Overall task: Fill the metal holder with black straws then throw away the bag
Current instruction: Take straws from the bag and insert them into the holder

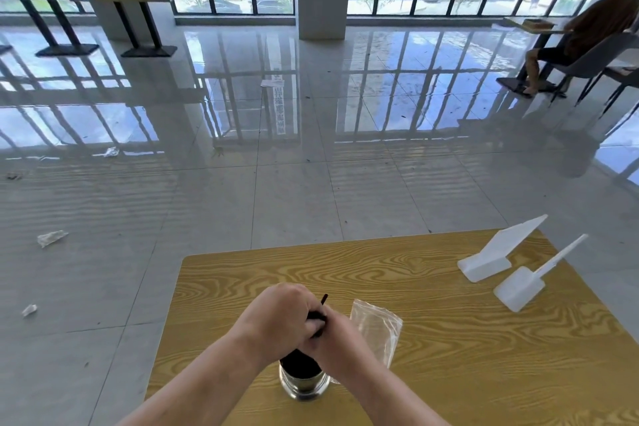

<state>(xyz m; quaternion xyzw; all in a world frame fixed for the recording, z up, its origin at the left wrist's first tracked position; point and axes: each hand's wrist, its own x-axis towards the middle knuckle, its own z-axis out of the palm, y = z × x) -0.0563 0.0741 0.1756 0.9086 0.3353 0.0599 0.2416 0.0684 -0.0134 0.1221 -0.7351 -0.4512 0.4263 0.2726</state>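
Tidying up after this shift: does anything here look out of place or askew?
One thin black straw slants up past the left hand and right hand, apart from the bundle of black straws they grip in the shiny metal holder. Also, crumpled white scraps litter the grey tiled floor at left.

Head camera looks forward and down over the table.

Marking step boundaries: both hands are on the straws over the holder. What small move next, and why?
Probably seat the black straws and let go: left hand and right hand both grip the bundle, which stands in the metal holder, one straw poking up. The bag lies alongside, apparently empty.
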